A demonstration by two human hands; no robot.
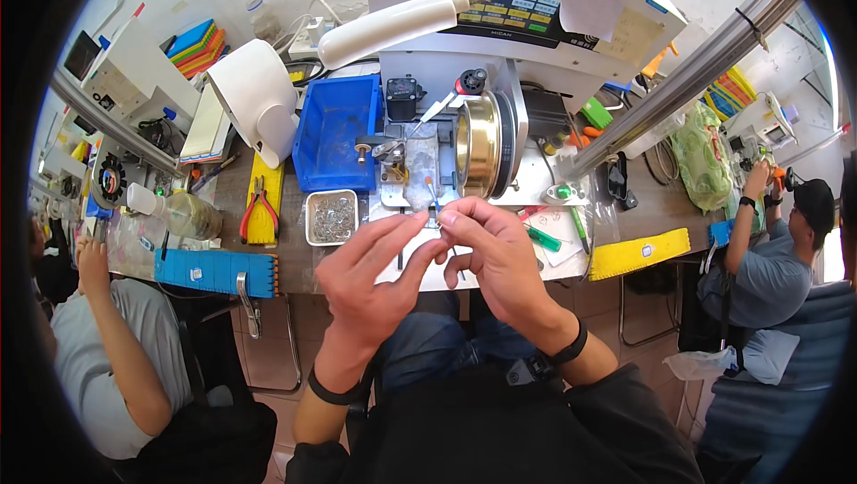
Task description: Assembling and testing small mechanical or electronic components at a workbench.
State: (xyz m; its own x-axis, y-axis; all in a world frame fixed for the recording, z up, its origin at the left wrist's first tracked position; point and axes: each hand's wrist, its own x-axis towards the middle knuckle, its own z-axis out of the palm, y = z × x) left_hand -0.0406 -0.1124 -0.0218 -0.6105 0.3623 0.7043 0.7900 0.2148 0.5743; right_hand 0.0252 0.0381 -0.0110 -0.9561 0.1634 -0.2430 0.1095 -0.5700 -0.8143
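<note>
Both my hands are raised close together over the near edge of the bench, fingertips almost meeting. Between the thumb and fingers of my right hand (495,256) is a thin stick (434,196) with a small orange tip pointing away from me; its exact kind is too small to tell. My left hand (370,270) pinches right beside it, thumb and index finger together, and whatever lies between them is too small to make out. Just beyond is a bench machine with a metal block (421,162), a small clamp (384,146) and a brass-coloured wheel (476,146).
A blue bin (337,182) and a white tray of small metal parts (331,218) stand left of the machine. Red-handled pliers (259,212) lie on a yellow strip. A white lamp (388,30) hangs above. People work at both sides (116,350), (768,243).
</note>
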